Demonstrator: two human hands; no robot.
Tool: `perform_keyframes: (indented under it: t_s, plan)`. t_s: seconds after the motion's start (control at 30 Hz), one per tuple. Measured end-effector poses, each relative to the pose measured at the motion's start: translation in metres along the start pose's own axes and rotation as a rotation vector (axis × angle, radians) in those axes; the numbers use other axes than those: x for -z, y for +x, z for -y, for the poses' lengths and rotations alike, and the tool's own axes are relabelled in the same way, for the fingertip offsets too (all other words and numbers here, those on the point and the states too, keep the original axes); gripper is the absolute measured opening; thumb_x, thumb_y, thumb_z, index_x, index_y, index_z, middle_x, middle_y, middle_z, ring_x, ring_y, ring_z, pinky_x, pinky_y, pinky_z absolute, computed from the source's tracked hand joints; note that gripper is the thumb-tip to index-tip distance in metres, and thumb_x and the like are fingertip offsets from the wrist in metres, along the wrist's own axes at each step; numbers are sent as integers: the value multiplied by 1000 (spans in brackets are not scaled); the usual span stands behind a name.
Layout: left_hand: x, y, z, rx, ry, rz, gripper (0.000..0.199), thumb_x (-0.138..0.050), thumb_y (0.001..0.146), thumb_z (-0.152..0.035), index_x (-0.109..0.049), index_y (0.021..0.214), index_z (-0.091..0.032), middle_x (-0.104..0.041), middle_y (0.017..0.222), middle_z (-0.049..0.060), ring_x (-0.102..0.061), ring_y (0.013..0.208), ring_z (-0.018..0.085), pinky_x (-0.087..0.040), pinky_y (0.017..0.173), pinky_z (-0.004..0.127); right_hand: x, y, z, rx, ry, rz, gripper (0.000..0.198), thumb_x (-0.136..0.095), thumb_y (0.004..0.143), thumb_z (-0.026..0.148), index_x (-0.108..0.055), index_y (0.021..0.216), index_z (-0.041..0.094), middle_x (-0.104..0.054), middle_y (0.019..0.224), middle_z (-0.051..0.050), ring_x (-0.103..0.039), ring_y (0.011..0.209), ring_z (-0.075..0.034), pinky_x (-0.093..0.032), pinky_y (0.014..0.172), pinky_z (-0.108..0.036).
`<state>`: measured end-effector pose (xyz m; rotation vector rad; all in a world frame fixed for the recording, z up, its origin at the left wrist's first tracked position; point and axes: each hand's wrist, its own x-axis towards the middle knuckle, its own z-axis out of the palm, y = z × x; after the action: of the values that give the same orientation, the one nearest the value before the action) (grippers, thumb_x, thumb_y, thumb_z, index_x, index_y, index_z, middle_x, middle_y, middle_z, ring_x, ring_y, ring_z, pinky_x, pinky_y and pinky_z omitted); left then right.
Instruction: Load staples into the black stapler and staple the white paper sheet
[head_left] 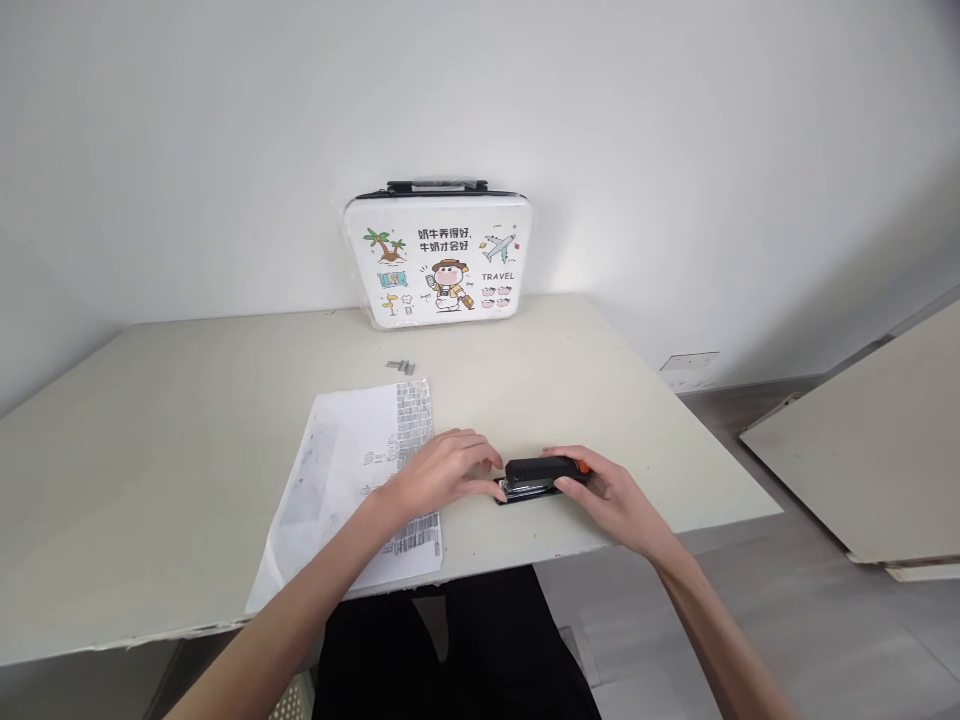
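Note:
A black stapler point(536, 475) with an orange piece at its rear lies on the table near the front edge, its nose pointing left. My right hand point(604, 495) is wrapped round the rear half, thumb on the near side and fingers on the far side. At the nose, my left hand point(450, 468) has its thumb and curved fingers on the front end of the stapler. Under my left forearm lies a stack of printed paper sheets point(352, 440), partly covered by the arm. Several short strips of grey staples point(401, 367) rest beyond the sheets.
A white case point(442, 235) with cartoon prints and a black handle leans against the wall at the back of the pale table point(187, 430). The table's right edge slants down toward a grey floor point(825, 620). A pale panel point(870, 440) stands farther right.

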<state>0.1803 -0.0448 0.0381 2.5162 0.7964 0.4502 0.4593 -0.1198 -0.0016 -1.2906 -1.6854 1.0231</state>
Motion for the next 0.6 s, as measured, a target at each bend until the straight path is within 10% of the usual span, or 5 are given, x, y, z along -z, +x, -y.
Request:
perform_keyframes:
  t_s: [0.37, 0.6]
  plan:
    - [18, -143, -7, 326, 300, -125, 62, -60, 97, -59, -44, 153, -37, -46, 161, 2, -38, 151, 33, -44, 117, 53, 2, -2, 3, -36, -74, 13, 34, -57, 99, 55, -65, 123, 31, -70, 125, -5, -63, 113, -26, -52, 98, -39]
    - [-8, -147, -21, 312, 352, -95, 93, -64, 90, -68, -19, 166, -36, -26, 171, 3, -19, 157, 37, -26, 126, 62, 4, -3, 5, -73, -97, 17, 34, -58, 98, 55, -64, 121, 31, -69, 124, -4, -62, 112, -25, -51, 97, -36]
